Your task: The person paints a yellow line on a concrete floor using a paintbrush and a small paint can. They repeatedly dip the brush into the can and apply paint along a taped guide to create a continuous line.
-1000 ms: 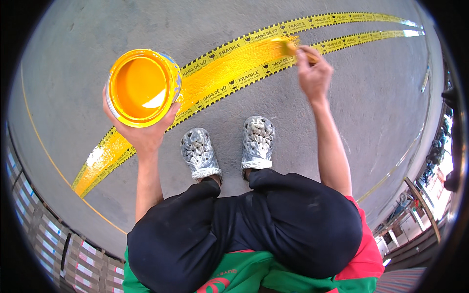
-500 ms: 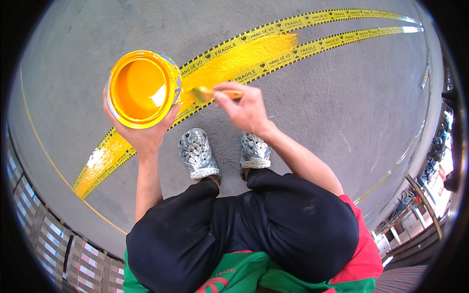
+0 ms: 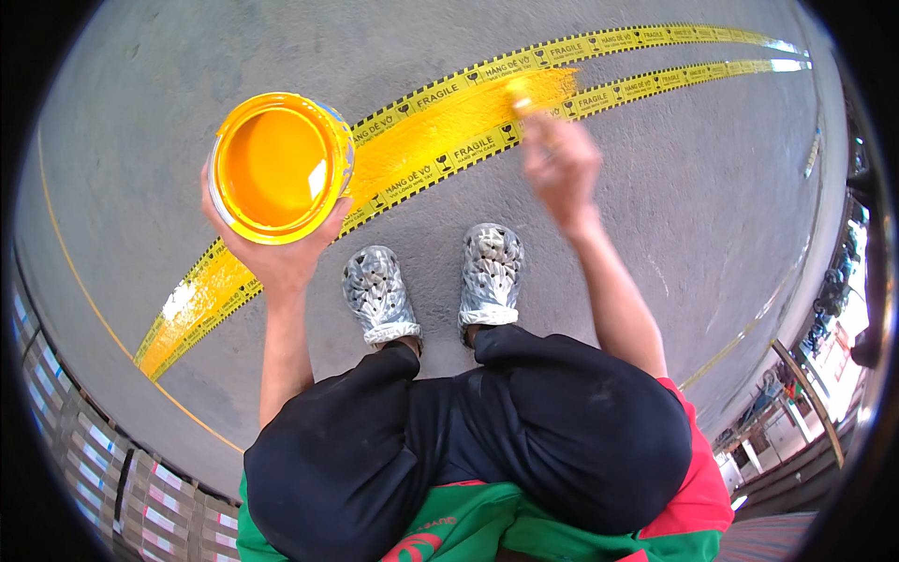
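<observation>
Small paintbrush (image 3: 521, 94), blurred, clamped in right hand (image 3: 560, 169), tip on far end of yellow painted band (image 3: 440, 136) between two strips of yellow-black tape (image 3: 562, 51) on grey concrete floor (image 3: 655, 215). Open can of yellow paint (image 3: 279, 167) cupped from below in left hand (image 3: 272, 253), near left. Probably spreading paint; next, likely careful strokes further right, inside the tape.
</observation>
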